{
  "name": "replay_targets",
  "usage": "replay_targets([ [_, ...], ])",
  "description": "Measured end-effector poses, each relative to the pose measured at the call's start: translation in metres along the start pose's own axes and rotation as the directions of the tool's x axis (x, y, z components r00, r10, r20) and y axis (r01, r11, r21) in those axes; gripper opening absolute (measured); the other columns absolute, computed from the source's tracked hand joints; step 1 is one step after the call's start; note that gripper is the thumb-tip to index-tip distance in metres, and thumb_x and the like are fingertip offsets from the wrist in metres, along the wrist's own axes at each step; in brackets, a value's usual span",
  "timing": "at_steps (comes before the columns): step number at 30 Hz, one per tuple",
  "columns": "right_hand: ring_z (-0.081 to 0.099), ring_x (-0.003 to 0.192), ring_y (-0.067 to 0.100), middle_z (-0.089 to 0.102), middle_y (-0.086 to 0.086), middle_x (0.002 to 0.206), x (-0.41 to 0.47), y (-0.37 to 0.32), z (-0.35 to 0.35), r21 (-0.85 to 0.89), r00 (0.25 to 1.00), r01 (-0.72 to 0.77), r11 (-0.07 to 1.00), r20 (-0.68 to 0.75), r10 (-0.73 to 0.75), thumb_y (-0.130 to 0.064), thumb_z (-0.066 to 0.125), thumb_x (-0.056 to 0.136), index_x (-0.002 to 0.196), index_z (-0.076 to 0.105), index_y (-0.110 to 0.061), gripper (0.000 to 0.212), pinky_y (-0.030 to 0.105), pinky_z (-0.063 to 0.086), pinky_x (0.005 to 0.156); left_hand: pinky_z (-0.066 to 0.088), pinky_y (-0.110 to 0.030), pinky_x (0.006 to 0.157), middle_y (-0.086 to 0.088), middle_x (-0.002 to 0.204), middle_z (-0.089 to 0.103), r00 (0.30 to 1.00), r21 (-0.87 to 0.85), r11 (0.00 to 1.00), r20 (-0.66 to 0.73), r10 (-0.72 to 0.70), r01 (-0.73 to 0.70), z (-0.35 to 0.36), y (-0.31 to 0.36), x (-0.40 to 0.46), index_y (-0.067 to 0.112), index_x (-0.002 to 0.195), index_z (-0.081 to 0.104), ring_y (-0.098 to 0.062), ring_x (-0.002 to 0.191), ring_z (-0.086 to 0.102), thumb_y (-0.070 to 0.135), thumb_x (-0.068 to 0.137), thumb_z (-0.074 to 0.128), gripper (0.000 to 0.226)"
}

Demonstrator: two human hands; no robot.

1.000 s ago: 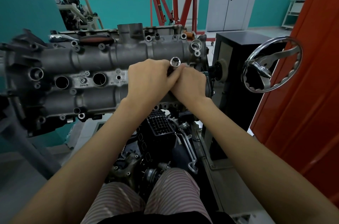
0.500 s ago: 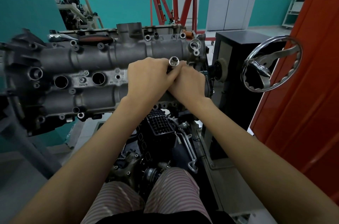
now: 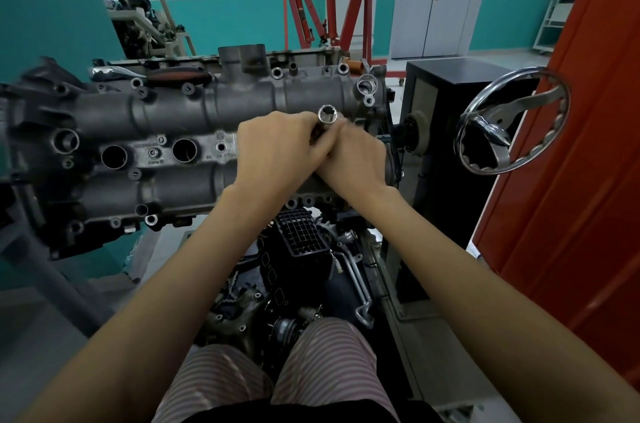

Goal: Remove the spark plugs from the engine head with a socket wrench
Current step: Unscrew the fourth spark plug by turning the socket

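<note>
Partway through the plugs, socket in my hands

On the engine head, two plug wells left of my hands stood empty; my left hand and right hand both curled round the socket wrench, the wells beneath them hidden

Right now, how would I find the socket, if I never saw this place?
Look at the grey engine head across the middle. Near its right end the left hand and right hand meet. The socket is the shiny tube gripped between them, open end facing up, brighter than the dull holes around.
</note>
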State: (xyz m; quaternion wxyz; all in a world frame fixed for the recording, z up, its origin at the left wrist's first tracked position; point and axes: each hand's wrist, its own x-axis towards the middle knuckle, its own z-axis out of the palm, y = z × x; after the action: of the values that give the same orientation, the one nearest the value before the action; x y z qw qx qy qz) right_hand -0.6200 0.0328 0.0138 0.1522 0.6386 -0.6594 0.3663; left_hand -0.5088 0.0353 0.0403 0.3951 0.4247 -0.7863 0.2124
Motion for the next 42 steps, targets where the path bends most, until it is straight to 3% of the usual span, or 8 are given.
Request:
replay_targets([
  [5,0.061,0.075,0.026,0.065,0.004,0.080,0.003,0.000,0.000,-0.096,0.999,0.005,0.995,0.051,0.000,-0.020,0.044,0.089,0.060,0.035,-0.021,0.030,0.029,0.030,0.057,0.011,-0.022,0.045,0.005,0.064,0.042,1.000,-0.109,0.994,-0.003,0.016,-0.016,-0.006,0.000,-0.004,0.017,0.072,0.035,-0.015,0.056,0.036,0.046,0.084,0.045,0.032],
  [10,0.059,0.078,0.022,0.062,0.002,0.087,0.005,0.003,0.003,-0.074,0.998,0.025,0.997,0.063,-0.021,-0.025,0.041,0.089,0.085,0.050,-0.014,0.015,0.030,0.033,0.059,0.010,-0.022,0.045,0.004,0.066,0.041,0.998,-0.070,0.995,-0.008,0.066,-0.067,-0.001,0.002,-0.001,0.016,0.073,0.036,-0.014,0.059,0.036,0.036,0.089,0.052,0.030],
  [15,0.059,0.084,0.019,0.060,0.000,0.097,0.002,0.009,-0.003,0.038,0.992,0.055,0.998,0.116,-0.059,-0.044,0.044,0.086,0.108,0.051,-0.015,0.037,0.029,0.038,0.060,0.008,-0.022,0.046,0.006,0.044,0.025,0.998,0.130,0.991,0.044,-0.034,0.028,-0.001,0.005,0.013,0.020,0.048,0.025,-0.008,0.041,0.019,0.052,0.094,0.042,0.058],
  [24,0.058,0.082,0.024,0.061,0.004,0.083,0.005,-0.001,-0.011,-0.097,0.993,0.029,0.995,0.115,-0.018,-0.018,0.040,0.091,0.066,0.039,-0.018,0.025,0.028,0.028,0.058,0.010,-0.026,0.046,0.008,0.058,0.031,0.995,0.017,0.999,0.089,0.048,-0.050,-0.013,0.006,0.008,0.015,0.074,0.035,-0.017,0.054,0.035,0.040,0.086,0.046,0.030],
  [31,0.047,0.062,0.018,0.054,0.001,0.071,0.001,-0.001,-0.002,0.017,1.000,-0.002,1.000,0.021,0.002,-0.037,0.046,0.085,0.077,0.052,-0.013,0.026,0.026,0.023,0.048,0.010,-0.023,0.045,0.006,0.045,0.028,0.998,0.103,0.994,0.043,0.043,-0.047,-0.011,0.003,0.014,0.020,0.050,0.025,-0.015,0.046,0.034,0.056,0.092,0.042,0.058],
  [34,0.046,0.062,0.017,0.050,0.001,0.073,-0.010,0.002,-0.005,0.125,0.998,0.044,0.991,-0.056,-0.038,-0.030,0.053,0.083,0.080,0.049,-0.012,0.018,0.027,0.028,0.053,0.023,-0.024,0.048,0.005,0.062,0.047,1.000,-0.099,0.995,-0.009,0.026,-0.026,-0.005,0.000,0.002,0.017,0.065,0.044,-0.014,0.057,0.045,0.059,0.089,0.045,0.048],
  [38,0.051,0.086,0.019,0.052,0.007,0.095,-0.042,-0.015,-0.009,0.613,0.965,0.092,0.785,-0.248,0.081,-0.018,0.045,0.089,0.100,0.051,0.001,0.023,0.036,0.044,0.074,0.031,-0.008,0.097,0.006,0.133,0.045,0.981,-0.719,0.683,0.190,0.021,0.125,0.001,0.001,-0.012,0.012,0.136,0.040,0.001,0.119,0.041,0.058,0.084,0.037,0.070],
  [42,0.023,0.138,0.015,0.026,0.009,0.150,-0.069,-0.053,-0.011,0.890,0.992,-0.053,0.454,-0.003,0.123,-0.030,0.026,0.093,0.143,0.022,-0.006,0.056,0.034,0.022,0.113,0.021,-0.016,0.113,0.010,0.148,0.034,0.924,-0.904,0.209,0.383,0.006,0.373,0.004,0.017,-0.012,0.014,0.146,0.029,0.006,0.134,0.029,0.063,0.088,0.013,0.077],
])
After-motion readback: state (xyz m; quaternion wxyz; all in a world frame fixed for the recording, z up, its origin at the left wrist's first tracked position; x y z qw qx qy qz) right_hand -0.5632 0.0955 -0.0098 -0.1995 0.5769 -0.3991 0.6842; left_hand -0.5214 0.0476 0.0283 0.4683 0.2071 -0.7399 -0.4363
